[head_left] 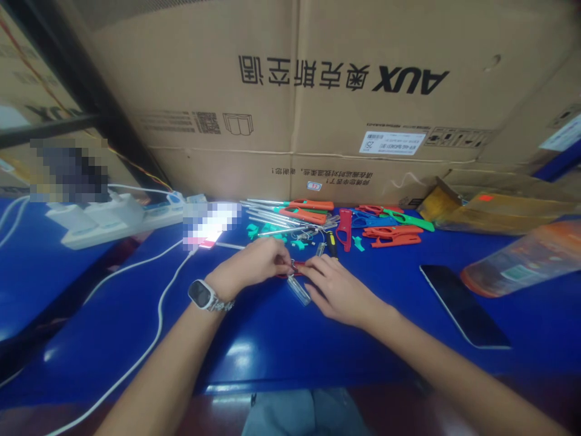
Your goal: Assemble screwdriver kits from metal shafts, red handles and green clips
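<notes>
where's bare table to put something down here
Bare blue tabletop lies between the forearms, and between the right hand and the flat black phone. Crowded: orange and green plastic handles behind the left hand pinching a small red part.

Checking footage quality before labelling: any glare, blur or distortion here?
Head view: wide-angle distortion bows the cardboard box; glare patch on the blue table; orange bottle at right smeared; left hand and right hand, pinching a small red part, look fairly sharp.
</notes>
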